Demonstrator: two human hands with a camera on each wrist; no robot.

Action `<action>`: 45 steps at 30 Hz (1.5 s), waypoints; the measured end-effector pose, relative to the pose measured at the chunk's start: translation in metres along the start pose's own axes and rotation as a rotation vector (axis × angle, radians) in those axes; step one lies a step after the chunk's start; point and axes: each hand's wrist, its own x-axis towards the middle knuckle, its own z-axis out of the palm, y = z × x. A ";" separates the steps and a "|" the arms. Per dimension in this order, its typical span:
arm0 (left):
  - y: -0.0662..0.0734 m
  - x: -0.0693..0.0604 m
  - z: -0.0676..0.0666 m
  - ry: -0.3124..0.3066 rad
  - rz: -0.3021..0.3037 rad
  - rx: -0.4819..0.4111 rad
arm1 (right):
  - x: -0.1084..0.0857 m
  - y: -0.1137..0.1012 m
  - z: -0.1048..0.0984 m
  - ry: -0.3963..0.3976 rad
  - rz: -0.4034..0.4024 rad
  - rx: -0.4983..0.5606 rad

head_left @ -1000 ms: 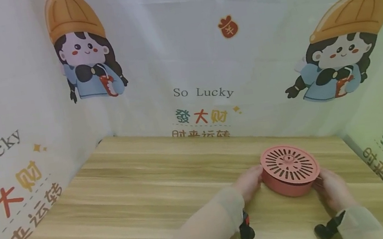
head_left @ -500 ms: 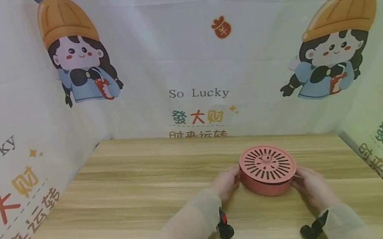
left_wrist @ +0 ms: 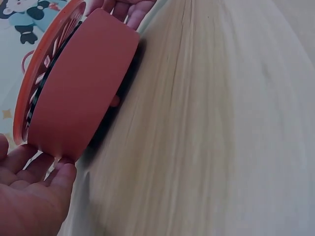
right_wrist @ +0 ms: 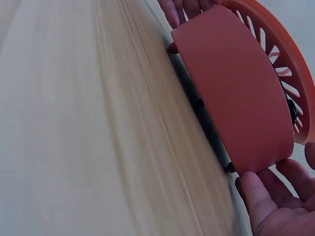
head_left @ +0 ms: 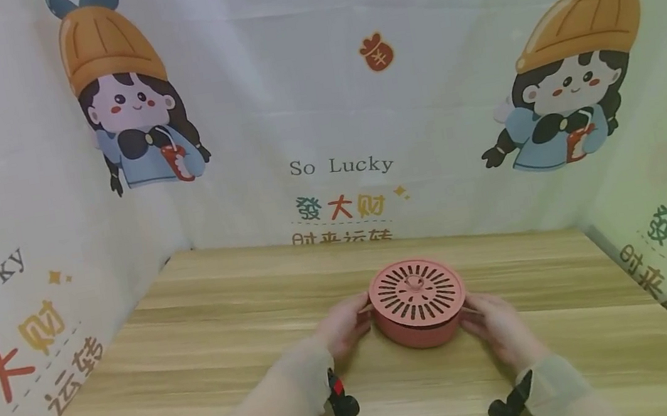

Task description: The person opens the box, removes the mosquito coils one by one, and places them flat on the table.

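Round red box [head_left: 422, 333], slotted lid [head_left: 418, 299] on top, left hand [head_left: 344, 325] and right hand [head_left: 502, 328] gripping opposite sides with their fingers [right_wrist: 295, 176], wooden tabletop [head_left: 228, 324] below, printed cloth [head_left: 289, 85] behind.

Table [head_left: 234, 366]: I see a light wood-look top.
Grain: darker streaks running roughly side to side in my head view.
Box [head_left: 422, 335]: round, pink, under a slotted lid [head_left: 417, 294], near the table's middle.
Feet [right_wrist: 231, 167]: small, beneath the box; I cannot tell whether they touch the top.
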 end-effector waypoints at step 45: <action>0.004 -0.060 -0.044 0.084 0.057 0.063 | 0.004 0.023 0.063 -0.195 -0.116 -0.021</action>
